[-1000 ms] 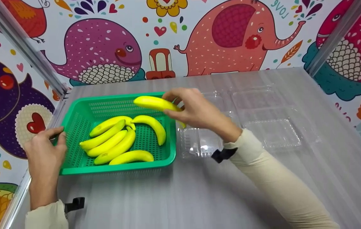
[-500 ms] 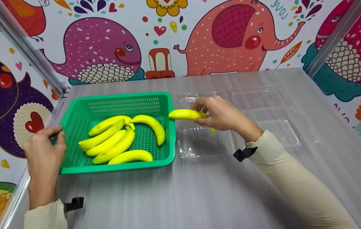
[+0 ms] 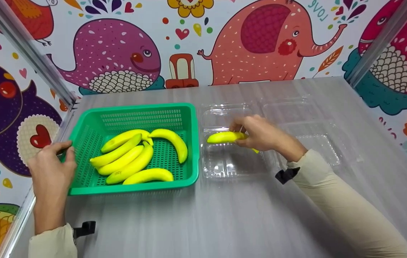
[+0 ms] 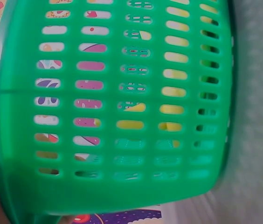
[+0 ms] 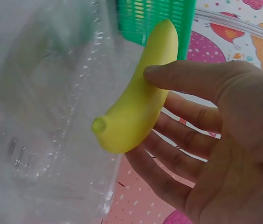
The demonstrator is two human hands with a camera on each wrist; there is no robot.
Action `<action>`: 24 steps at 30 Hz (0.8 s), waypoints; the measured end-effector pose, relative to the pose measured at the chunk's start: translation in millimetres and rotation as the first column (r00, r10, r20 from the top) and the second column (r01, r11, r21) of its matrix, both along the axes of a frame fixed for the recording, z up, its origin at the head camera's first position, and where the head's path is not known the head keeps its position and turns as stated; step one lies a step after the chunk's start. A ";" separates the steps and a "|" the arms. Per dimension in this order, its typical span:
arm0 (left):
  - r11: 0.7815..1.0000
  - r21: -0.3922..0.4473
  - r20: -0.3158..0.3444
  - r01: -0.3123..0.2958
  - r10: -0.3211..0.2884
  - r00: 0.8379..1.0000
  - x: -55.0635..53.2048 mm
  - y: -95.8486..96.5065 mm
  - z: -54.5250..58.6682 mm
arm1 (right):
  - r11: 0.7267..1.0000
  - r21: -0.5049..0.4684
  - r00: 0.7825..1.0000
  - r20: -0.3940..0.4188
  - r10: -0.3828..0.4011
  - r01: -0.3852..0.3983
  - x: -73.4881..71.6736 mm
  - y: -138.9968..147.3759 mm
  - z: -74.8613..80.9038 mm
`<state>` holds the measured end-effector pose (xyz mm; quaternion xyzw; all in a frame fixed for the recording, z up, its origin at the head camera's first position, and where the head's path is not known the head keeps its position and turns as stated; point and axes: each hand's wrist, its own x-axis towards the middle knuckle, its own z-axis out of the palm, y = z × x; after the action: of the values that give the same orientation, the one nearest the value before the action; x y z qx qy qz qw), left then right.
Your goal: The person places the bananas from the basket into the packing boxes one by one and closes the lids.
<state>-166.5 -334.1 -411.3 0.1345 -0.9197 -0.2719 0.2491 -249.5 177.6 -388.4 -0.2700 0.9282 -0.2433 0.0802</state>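
A single yellow banana [image 3: 223,137] is held in my right hand [image 3: 266,134], above the left clear plastic container [image 3: 232,172]. In the right wrist view the thumb presses one side of the banana [image 5: 138,100] and the fingers lie along the other. My left hand [image 3: 51,175] grips the left rim of a green plastic basket [image 3: 132,190]. Inside the basket lie a bunch of bananas [image 3: 128,163] and two loose ones, a curved banana [image 3: 171,141] at the right and another banana [image 3: 149,176] at the front. The left wrist view is mostly the slotted basket wall [image 4: 108,186].
A second open clear container [image 3: 314,150] lies at the right, its outline faint against the grey table [image 3: 203,225]. Printed cartoon panels [image 3: 189,39] wall in the back and sides, with metal posts [image 3: 382,46] at the corners.
My right hand has carried the banana rightward and down, from over the basket to over the left clear container. The left hand stays on the basket rim.
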 end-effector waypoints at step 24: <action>1.000 0.008 -0.032 0.006 -0.005 0.999 1.7 0.8 0.2 | 0.973 0.224 0.990 -0.136 -0.021 0.052 6.4 -2.0 -26.8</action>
<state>-164.8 -333.3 -411.1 0.1286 -0.9150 -0.2783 0.2624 -243.1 175.6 -415.3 -0.2575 0.9579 -0.1188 0.0440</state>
